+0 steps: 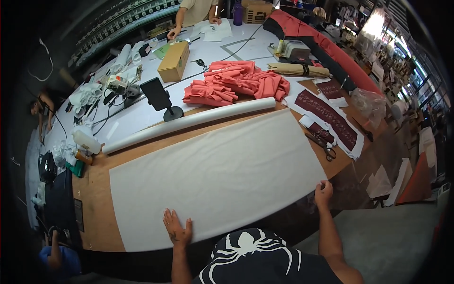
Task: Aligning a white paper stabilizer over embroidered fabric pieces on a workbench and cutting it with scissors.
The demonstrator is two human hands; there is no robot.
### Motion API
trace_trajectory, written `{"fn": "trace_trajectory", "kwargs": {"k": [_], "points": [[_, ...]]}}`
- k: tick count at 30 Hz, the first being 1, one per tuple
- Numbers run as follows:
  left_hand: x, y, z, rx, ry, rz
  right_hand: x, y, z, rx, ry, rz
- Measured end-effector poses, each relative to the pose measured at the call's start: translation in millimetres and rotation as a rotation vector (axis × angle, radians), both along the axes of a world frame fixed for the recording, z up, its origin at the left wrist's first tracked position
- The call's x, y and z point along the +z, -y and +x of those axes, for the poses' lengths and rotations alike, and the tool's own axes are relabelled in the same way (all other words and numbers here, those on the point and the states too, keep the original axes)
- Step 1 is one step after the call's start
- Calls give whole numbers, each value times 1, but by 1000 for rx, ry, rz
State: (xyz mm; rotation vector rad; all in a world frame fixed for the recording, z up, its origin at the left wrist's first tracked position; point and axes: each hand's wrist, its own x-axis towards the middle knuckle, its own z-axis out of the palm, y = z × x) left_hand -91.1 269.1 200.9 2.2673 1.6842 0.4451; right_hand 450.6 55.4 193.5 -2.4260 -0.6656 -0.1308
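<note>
A large off-white piece of cloth [217,175] lies spread over the brown table surface in front of me. My left hand [178,228] rests flat on it by the near edge, fingers stretched out. At the cloth's near right corner, my right hand [324,193] has its fingers curled closed on the edge. Dark-handled scissors [329,152] lie just past the right edge of the cloth. Along its far side runs a long white roll [189,125].
Behind the roll are crumpled coral fabric [236,83], a phone on a stand [158,94] and a cardboard box [173,61]. Patterned maroon pieces [328,116] lie at right, a plastic bottle [86,141] at left. Another person [196,12] stands across the table; others are at left.
</note>
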Motion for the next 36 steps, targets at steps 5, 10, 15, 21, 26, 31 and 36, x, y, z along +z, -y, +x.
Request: {"fn": "trace_trajectory", "kwargs": {"k": [5, 10, 15, 21, 26, 31, 36], "points": [[-3, 3, -3, -9, -39, 20, -7, 13, 21, -65, -18, 64], [-4, 3, -1, -20, -45, 35, -17, 24, 37, -227, -251, 142], [-5, 2, -1, -23, -75, 36, -37, 29, 54, -371, -697, 518], [-9, -8, -2, -21, -69, 26, -63, 30, 67, -224, -907, 852], [-2, -34, 27, 10, -52, 27, -52, 21, 61, -108, -969, 876], [-3, -60, 95, -95, -43, 16, -69, 37, 74, -74, -1061, 933], [-13, -91, 131, -138, -19, 71, -57, 38, 65, -15, -1184, 860]]}}
